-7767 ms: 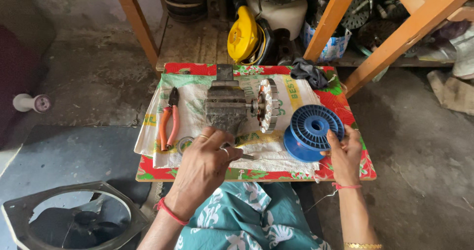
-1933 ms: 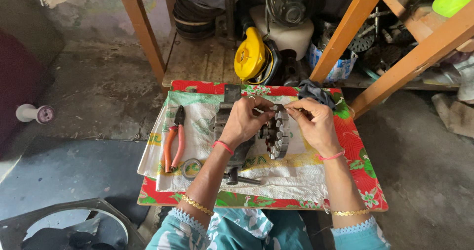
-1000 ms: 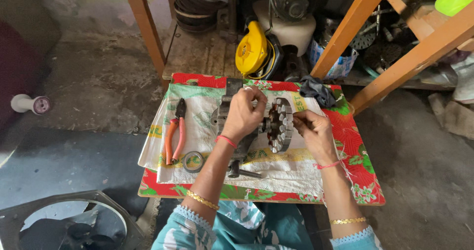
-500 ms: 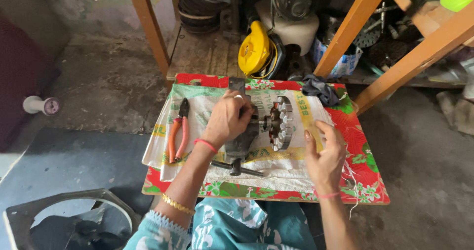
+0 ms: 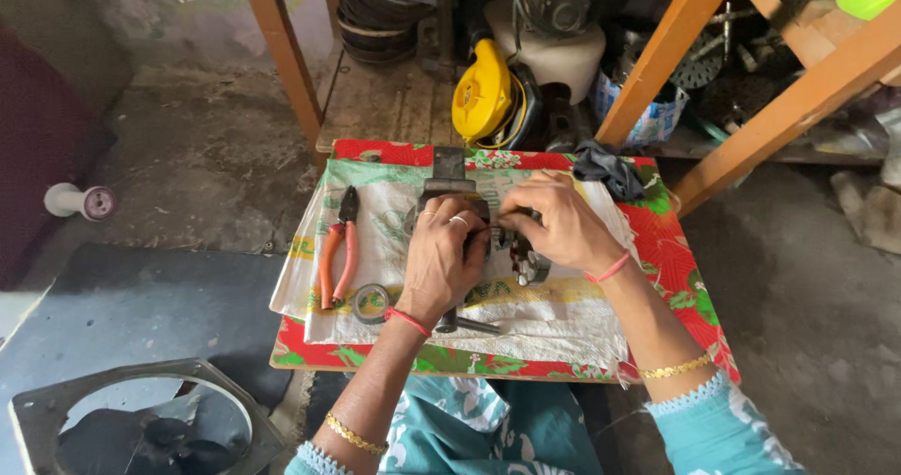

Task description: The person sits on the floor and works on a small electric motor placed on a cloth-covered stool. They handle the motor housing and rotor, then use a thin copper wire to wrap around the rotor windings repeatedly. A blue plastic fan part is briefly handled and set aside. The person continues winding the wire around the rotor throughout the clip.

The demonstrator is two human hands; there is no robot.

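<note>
I'm seeing both hands closing on the motor stator (image 5: 524, 254) at the middle of the low table (image 5: 690, 278): left hand (image 5: 441, 264) curled over it, right hand (image 5: 561, 223) pinching its toothed rim (2 fingertips). Orange pliers (image 5: 336, 250) are lying near the left edge.

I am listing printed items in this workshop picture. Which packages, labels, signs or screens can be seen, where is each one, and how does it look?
Printed sack: spread flat on the small table under both hands, white woven, with green and yellow print.
Patterned table cover: under the sack, red with green leaf shapes.
Printed container: behind the table beside an orange wooden leg, round, blue and white.
No signs or screens are in view.
</note>
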